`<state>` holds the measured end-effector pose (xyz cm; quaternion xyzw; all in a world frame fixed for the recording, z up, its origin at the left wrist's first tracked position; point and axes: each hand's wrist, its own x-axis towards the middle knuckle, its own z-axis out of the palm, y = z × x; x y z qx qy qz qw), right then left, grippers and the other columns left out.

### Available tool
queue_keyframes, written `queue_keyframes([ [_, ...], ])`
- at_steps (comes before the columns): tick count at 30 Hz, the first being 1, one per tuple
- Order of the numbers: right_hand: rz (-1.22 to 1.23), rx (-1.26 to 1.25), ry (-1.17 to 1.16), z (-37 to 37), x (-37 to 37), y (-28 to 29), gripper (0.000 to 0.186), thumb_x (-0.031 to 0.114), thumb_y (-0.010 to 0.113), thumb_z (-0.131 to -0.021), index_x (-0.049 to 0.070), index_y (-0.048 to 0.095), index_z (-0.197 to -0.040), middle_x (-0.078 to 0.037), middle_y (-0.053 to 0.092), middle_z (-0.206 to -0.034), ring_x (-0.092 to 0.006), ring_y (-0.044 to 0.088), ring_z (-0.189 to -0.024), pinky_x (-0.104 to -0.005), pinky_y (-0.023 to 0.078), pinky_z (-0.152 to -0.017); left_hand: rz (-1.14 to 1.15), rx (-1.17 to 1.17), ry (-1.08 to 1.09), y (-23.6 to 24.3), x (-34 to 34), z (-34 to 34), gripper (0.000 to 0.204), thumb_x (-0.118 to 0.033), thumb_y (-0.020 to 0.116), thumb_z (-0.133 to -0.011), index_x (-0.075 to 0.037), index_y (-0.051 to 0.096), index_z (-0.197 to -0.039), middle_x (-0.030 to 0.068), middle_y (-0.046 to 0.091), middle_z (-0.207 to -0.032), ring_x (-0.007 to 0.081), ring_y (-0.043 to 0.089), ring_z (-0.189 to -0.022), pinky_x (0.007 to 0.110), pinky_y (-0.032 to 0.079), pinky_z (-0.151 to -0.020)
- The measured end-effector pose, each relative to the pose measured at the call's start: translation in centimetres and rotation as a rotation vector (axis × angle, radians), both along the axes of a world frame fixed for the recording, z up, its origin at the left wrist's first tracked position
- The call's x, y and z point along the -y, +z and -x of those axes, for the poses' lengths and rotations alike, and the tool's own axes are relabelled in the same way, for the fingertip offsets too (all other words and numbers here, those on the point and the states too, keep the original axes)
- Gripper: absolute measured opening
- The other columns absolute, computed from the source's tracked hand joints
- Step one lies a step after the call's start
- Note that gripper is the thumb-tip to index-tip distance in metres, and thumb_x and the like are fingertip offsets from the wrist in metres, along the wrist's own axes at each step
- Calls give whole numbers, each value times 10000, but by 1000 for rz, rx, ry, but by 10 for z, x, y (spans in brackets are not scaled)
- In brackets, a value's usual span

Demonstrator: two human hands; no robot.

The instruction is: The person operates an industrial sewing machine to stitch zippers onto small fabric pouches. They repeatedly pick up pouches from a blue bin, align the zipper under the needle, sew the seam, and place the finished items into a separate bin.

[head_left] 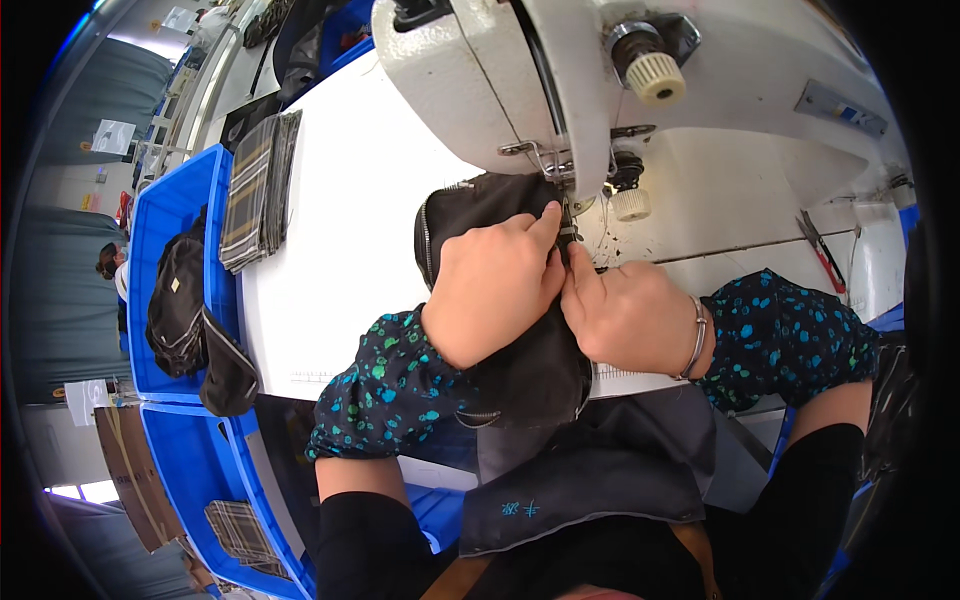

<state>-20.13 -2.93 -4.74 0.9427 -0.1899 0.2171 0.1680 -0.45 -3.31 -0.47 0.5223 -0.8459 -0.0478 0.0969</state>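
Note:
A black fabric bag piece (pixel 520 375) with a metal zipper (pixel 424 235) lies under the needle area of a white sewing machine (pixel 480 100). Bent over its edge, my left hand (pixel 495 285) presses and grips the cloth, index finger pointing close to the presser foot (pixel 568 232). My right hand (pixel 630 310) pinches the same edge just to the right, its fingertips nearly meeting the left ones. The seam between the fingers is mostly hidden. The bag's lower part hangs over the table's front edge towards my grey apron (pixel 590 490).
Red-handled scissors (pixel 823 252) lie on the right of the machine bed. A stack of plaid cloth pieces (pixel 262 190) sits on the table's left side. Beyond it, a blue bin (pixel 170 215) holds black bags (pixel 180 300); a nearer blue bin (pixel 180 470) contains plaid pieces.

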Motion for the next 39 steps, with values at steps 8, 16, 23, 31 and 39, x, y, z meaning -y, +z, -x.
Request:
queue_keyframes([
  [8, -17, -69, -18, 1, -10, 6, 389, 159, 670, -716, -131, 745, -964, -409, 711, -1055, -171, 620, -505, -293, 467, -454, -58, -13, -44, 14, -7, -3, 354, -265, 656, -961, -60, 721, -1241, 91, 698, -874, 292, 716, -748, 427, 553, -592],
  [16, -73, -82, 11, 6, -33, 11, 360, 174, 663, -716, -123, 742, -903, -443, 692, -1053, -175, 599, -497, -279, 450, -450, -29, 87, -111, 22, -31, 2, 317, -243, 700, -958, -88, 736, -1233, 55, 636, -847, 271, 665, -717, 392, 533, -587],
  [23, -88, -84, -39, 7, -31, 15, 340, 161, 671, -720, -115, 744, -906, -423, 698, -1085, -174, 603, -529, -283, 459, -482, 110, 20, -152, 18, -30, 1, 290, -188, 748, -890, -71, 753, -1155, 36, 638, -992, 245, 654, -867, 365, 558, -658],
  [31, -77, -133, -288, 10, 15, 10, 432, 135, 664, -793, -149, 717, -1115, -371, 684, -1223, -151, 645, -581, -298, 496, -508, 38, 74, -117, 25, -37, 0, 261, -169, 759, -863, -77, 762, -1108, 17, 668, -1010, 224, 670, -884, 361, 578, -679],
  [39, -126, -128, -115, 11, 0, 22, 497, 155, 633, -827, -133, 688, -1229, -377, 649, -1291, -153, 650, -539, -296, 522, -502, 19, 89, -141, 29, -37, -1, 281, -164, 761, -854, -87, 765, -1125, 20, 686, -999, 224, 677, -918, 361, 584, -709],
])
